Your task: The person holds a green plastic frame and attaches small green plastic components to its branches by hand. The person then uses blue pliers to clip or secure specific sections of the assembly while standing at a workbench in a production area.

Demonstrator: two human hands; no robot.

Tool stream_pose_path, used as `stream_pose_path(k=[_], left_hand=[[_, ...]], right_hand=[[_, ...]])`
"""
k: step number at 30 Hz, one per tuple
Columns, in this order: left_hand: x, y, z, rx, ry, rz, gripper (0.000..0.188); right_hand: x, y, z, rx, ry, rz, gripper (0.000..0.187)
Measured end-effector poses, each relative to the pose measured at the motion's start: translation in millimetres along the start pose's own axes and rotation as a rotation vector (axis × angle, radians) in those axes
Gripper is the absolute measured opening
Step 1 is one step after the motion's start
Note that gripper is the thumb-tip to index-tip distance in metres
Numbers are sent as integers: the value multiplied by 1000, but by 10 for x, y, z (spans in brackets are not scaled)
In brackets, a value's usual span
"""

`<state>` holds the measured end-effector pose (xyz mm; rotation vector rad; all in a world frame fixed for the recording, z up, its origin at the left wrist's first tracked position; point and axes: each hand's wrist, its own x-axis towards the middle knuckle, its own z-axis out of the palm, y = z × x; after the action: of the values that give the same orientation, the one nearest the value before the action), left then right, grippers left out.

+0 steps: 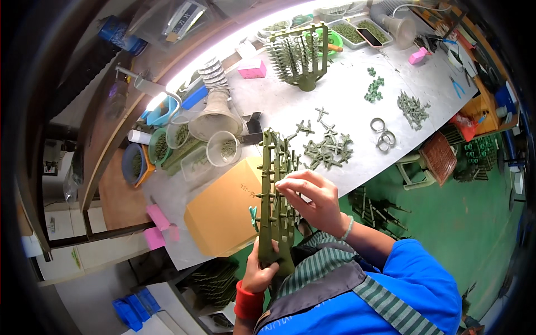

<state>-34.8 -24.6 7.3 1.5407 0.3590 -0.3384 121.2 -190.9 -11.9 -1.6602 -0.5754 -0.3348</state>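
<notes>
An olive-green frame (267, 223) with rows of short pegs and small parts stands tilted in front of me. My left hand (260, 273) is wrapped round its lower end. At its right side my right hand (316, 199) has thumb and fingertips pinched together by the pegs; what they hold, if anything, is too small to make out. A light teal piece (253, 216) sticks out on the frame's left. Beyond it, loose green cross-shaped pieces (329, 149) lie heaped on the pale table (251, 100). A similar branched frame (306, 82) stands upright farther back.
A brown cardboard sheet (220, 209) lies left of the frame, with a clear cup (215, 149) behind it. Several rings (378, 124), a pile of green sticks (412, 110) and green clustered parts (375, 89) are to the right. A phone (369, 37) rests on trays at the back.
</notes>
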Motion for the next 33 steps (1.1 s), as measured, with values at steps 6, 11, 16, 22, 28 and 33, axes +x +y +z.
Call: stream_pose_path(k=[6, 11, 16, 22, 28, 33], left_hand=[[100, 170, -171, 11, -76, -24, 43], [229, 248, -302, 74, -133, -32, 45], [422, 294, -377, -44, -253, -80, 43], [524, 337, -103, 113, -242, -3, 42], [690, 297, 404, 555, -98, 271, 47], [782, 115, 756, 1059, 86, 497, 49]], right_hand=[[84, 17, 76, 251, 9, 309, 13], [125, 148, 34, 184, 9, 216, 15], [106, 221, -31, 192, 6, 304, 18], [-133, 131, -369, 34, 137, 247, 11], [-591, -159, -533, 212, -361, 641, 26], [-780, -92, -443, 346, -391, 979, 41]])
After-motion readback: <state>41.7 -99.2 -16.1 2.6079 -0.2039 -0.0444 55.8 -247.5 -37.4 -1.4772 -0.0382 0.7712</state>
